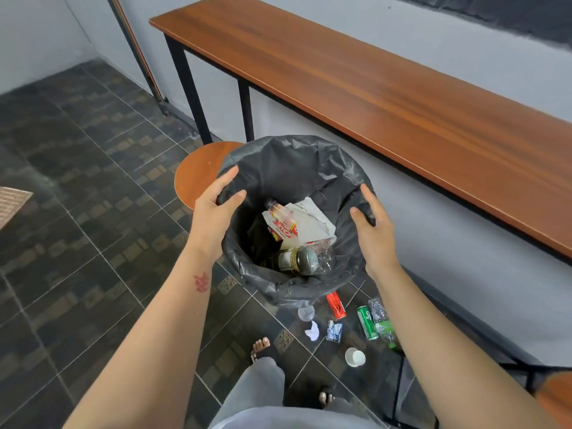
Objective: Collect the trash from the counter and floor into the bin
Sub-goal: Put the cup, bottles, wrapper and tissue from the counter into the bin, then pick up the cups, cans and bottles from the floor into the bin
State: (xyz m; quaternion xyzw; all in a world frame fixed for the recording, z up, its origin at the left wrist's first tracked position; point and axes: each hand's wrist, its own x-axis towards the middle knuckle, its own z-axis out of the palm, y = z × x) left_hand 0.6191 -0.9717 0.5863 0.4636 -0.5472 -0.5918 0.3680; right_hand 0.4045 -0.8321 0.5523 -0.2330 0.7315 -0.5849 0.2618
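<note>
At six o'clock, nearest to the camera, stand the person's feet in sandals on the dark patterned tile floor (77,187). Just beyond them, toward five o'clock, the floor trash lies in a loose group: a small white paper cup (355,356), a crushed green soda can (366,326), a crumpled clear plastic bottle with green label (382,322), a flattened red can (335,305), a small blue wrapper (334,331), a bit of white crumpled paper (312,330) and a clear plastic cup (306,313), which is partly hidden under the bin.

In the middle is the round bin lined with a black plastic bag (297,168). Both hands hold it at the rim and it seems lifted above the floor. The left hand (213,209) grips the rim at nine o'clock, thumb inside and fingers outside. The right hand (373,230) is at three o'clock, half open, pressing against the bag's side; if it really clasps the rim, I cannot tell. Inside already lie a dark glass jar (297,261), a white and red wrapper (288,227) and clear plastic.

I judge that the step in hand is to bring the bin to the floor trash. To do it well, keep it level and put it down just beside the group, not on the clear cup, so one hand becomes free.

Farther, at eleven o'clock, a round wooden stool (201,171) stands behind the bin. Farthest, from twelve to three o'clock, runs the long brown wooden counter (371,97), where I see no trash.
</note>
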